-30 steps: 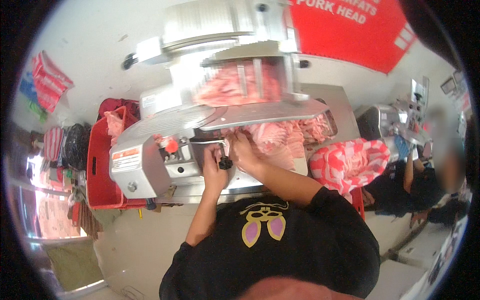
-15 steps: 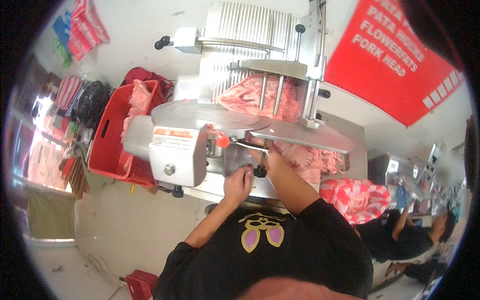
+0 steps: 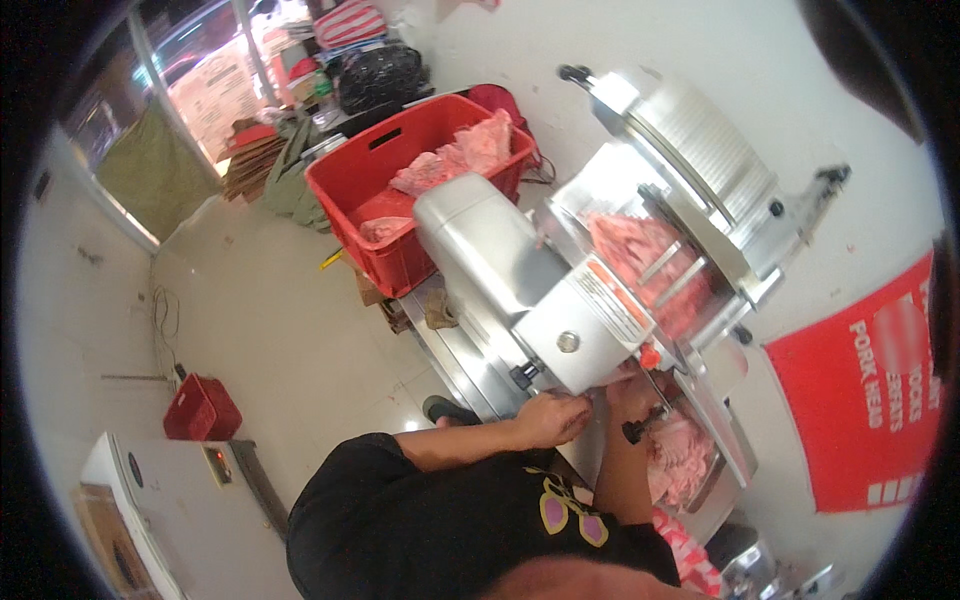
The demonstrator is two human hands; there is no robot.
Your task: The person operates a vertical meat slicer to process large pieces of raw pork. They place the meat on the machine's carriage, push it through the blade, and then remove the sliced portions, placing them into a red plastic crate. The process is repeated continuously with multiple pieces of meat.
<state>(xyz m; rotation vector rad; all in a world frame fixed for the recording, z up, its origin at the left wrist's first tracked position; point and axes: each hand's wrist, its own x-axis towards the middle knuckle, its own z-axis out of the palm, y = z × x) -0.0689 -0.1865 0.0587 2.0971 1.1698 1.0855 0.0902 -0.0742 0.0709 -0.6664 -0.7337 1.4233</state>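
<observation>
A silver meat slicer (image 3: 560,345) stands before me, with a large piece of raw pink meat (image 3: 655,270) on its carriage behind the blade housing. My left hand (image 3: 555,418) is curled closed at the near side of the housing, next to a black knob; anything inside it is hidden. My right hand (image 3: 628,393) reaches in under the machine, beside another black knob (image 3: 640,428). Its fingers are mostly hidden by the slicer. Thin slices of meat (image 3: 682,455) lie in a heap just right of my right forearm, below the slanted metal plate (image 3: 720,415).
A red crate (image 3: 345,200) holding more meat stands left of the slicer. A smaller red crate (image 3: 203,408) sits on the tiled floor near a white appliance (image 3: 185,500). A red and white bag (image 3: 688,552) lies at the lower right. A red banner (image 3: 830,400) hangs on the wall.
My view has swung left, so the slicer now appears tilted and farther right. More floor and the white appliance have come in; the people at right are gone from view. Both hands stay at the slicer.
</observation>
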